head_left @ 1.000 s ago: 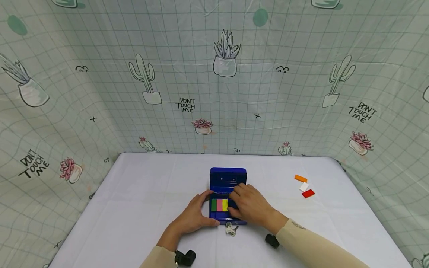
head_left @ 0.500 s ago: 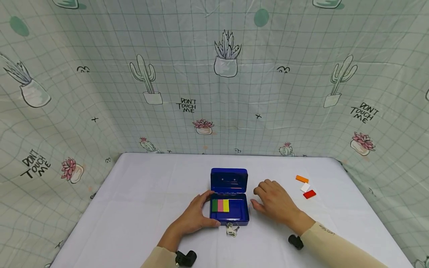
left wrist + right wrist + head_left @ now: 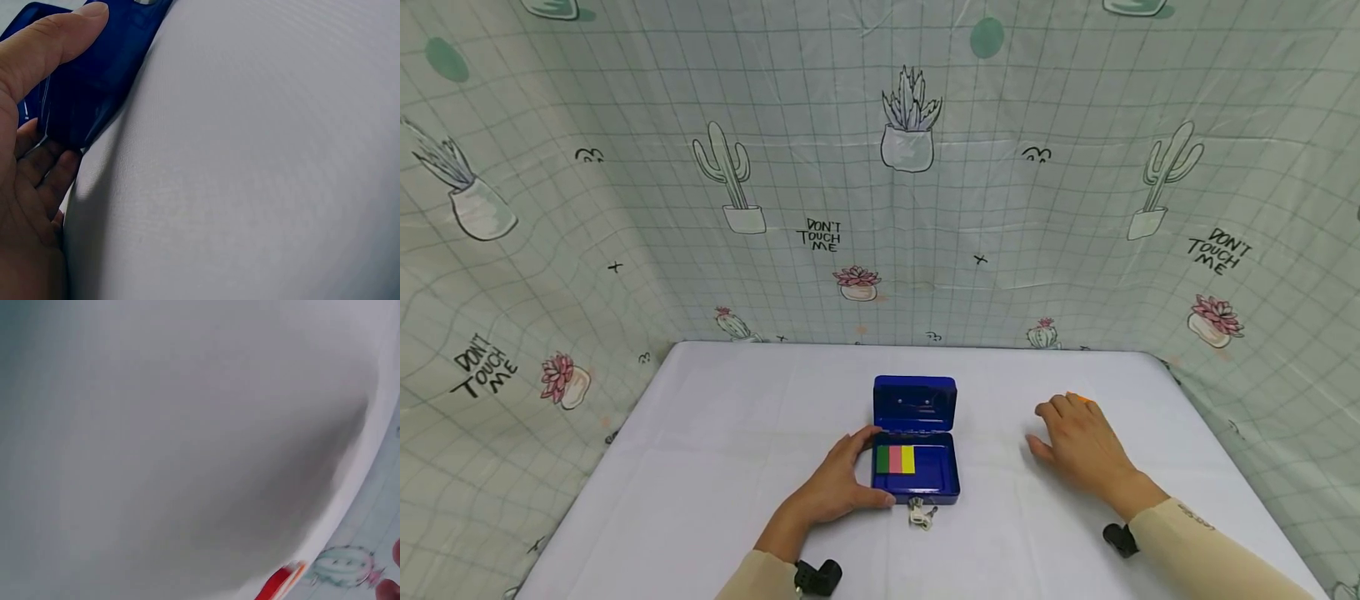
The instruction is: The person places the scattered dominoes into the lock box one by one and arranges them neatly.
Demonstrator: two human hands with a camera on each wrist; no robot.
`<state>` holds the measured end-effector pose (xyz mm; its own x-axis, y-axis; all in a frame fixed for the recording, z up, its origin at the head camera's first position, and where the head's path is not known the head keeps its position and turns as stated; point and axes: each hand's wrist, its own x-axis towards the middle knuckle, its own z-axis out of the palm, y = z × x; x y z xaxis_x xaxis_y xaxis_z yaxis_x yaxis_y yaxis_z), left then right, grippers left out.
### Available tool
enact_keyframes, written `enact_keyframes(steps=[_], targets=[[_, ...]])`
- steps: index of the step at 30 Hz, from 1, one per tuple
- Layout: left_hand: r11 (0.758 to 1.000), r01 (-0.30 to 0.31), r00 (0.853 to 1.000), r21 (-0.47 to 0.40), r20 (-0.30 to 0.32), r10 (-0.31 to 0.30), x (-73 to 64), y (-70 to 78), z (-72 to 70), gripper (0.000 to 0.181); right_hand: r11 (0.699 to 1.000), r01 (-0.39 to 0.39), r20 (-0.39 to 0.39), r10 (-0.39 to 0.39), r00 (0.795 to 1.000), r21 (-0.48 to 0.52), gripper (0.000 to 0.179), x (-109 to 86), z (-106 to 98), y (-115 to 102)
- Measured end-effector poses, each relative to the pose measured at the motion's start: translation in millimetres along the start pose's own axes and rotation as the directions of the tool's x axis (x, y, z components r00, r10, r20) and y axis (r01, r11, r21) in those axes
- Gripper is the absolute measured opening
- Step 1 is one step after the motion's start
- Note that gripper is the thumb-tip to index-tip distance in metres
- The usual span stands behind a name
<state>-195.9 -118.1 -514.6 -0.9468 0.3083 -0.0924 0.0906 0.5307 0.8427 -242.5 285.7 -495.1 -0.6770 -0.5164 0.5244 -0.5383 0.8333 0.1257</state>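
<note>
A small blue cash box [image 3: 936,479] stands with its lid [image 3: 915,404] raised. Inside, at its left, green [image 3: 882,460], pink [image 3: 895,460] and yellow [image 3: 908,460] blocks lie side by side. My left hand [image 3: 835,483] holds the box by its left side, thumb at the front corner and fingers toward the hinge. Over the right part of the table is my right hand [image 3: 1082,446], holding nothing, fingers loosely bent. An orange block [image 3: 1081,397] peeks out behind its knuckles. The right wrist view catches a red block [image 3: 273,584] at its lower edge.
Keys [image 3: 919,513] hang from the lock at the front of the box. White cloth covers the table [image 3: 760,400]. A cactus-print curtain [image 3: 820,125] stands behind it and at both sides.
My right hand has left the inside of the box and moved right, to the loose blocks, covering the white and red ones in the head view. My left hand stays on the box.
</note>
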Motion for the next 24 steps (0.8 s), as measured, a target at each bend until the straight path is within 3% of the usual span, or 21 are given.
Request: enact_keyframes(steps=[5, 12, 24], targets=[[1.000, 0.001, 1.000, 0.011, 0.000, -0.001, 0.0, 0.6, -0.2, 0.107, 0.993, -0.105, 0.096, 0.110, 0.989, -0.060, 0.045, -15.1, -4.6, 23.6], [1.000, -0.007, 1.000, 0.021, 0.001, 0.007, -0.7, 0.6, -0.6, 0.107, 0.969, -0.231, 0.226, 0.245, 0.943, -0.085, 0.045, -28.9, -11.1, 47.1], [1.000, 0.000, 1.000, 0.023, -0.001, 0.000, -0.9, 1.6, 0.3, 0.107, 0.940, -0.317, 0.345, 0.341, 0.875, -0.124, 0.047, -44.1, -11.9, 65.5]])
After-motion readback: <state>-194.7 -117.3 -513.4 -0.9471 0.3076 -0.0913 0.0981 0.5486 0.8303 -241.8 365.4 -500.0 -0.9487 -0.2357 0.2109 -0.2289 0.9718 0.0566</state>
